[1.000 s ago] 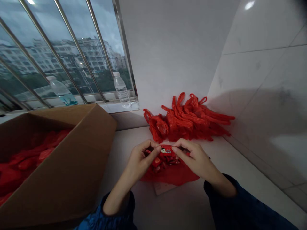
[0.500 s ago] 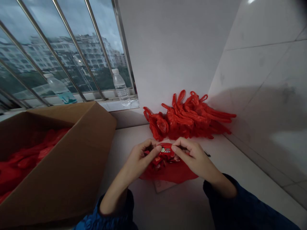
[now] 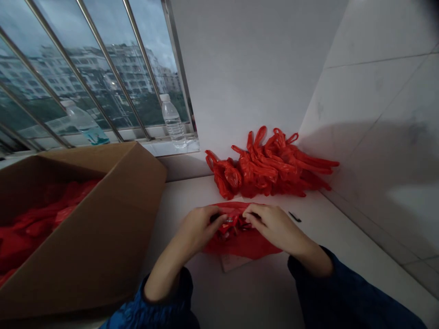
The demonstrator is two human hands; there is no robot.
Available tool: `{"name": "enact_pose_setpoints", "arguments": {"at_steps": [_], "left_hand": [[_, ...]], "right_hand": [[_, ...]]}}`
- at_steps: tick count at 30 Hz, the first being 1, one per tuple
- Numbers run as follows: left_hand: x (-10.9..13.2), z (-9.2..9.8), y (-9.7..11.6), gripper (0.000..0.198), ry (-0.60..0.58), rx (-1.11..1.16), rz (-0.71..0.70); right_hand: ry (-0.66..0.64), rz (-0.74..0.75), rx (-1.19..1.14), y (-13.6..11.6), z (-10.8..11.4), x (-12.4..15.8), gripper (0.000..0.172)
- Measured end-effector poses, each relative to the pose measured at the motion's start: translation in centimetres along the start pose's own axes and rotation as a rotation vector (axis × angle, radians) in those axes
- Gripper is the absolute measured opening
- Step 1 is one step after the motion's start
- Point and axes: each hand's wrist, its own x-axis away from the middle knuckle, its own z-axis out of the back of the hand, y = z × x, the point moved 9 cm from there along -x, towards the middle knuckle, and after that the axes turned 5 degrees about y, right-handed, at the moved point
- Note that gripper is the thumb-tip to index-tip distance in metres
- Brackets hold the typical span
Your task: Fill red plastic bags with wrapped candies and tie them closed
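Observation:
My left hand (image 3: 202, 224) is closed, with thumb and fingertips pinched at the left end of a small shiny red packet (image 3: 233, 221). Opposite it, my right hand (image 3: 269, 224) is closed too, its bent fingers at the packet's right end. The fingers partly cover the packet, and its print is hard to read. Both hands are over the mouth of a spread red plastic bag (image 3: 254, 245), where several more small red packets (image 3: 225, 234) lie. Beneath the bag's front edge, a flat pale pinkish sheet or slab (image 3: 235, 263) shows.
A row of filled, red plastic bags (image 3: 265, 171) stands against the wall. On the left, a large cardboard box (image 3: 113, 228) holds more red bags (image 3: 44, 219). Two clear bottles (image 3: 173, 121) stand by the barred window. A small black object (image 3: 295, 216) lies right of my hands.
Both hands have lowered the red packet toward the bag's contents, and its printed face has tipped out of sight. The bag's far edge now shows behind my fingers.

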Motion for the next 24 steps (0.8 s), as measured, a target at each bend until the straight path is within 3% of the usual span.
{"name": "enact_pose_setpoints", "arguments": {"at_steps": [4, 6, 12, 18, 24], "left_hand": [[-0.3, -1.9, -2.4, 0.021, -0.085, -0.299, 0.080], [-0.4, -2.4, -2.8, 0.018, -0.081, -0.305, 0.094], [0.1, -2.5, -3.0, 0.035, -0.077, -0.317, 0.130], [0.4, -2.3, -1.4, 0.029, -0.060, -0.168, 0.004], [0.1, -1.5, -1.3, 0.028, -0.028, -0.125, 0.021]], "right_hand": [[-0.214, -0.106, 0.390, 2.4, -3.3, -0.3, 0.023], [-0.239, -0.153, 0.444, 3.1, -4.2, -0.6, 0.025], [-0.250, -0.211, 0.512, 4.2, -5.3, -0.8, 0.029], [-0.229, -0.204, 0.507, 4.1, -5.0, -1.0, 0.025], [-0.160, -0.057, 0.265, 2.1, -1.8, -0.5, 0.009]]}}
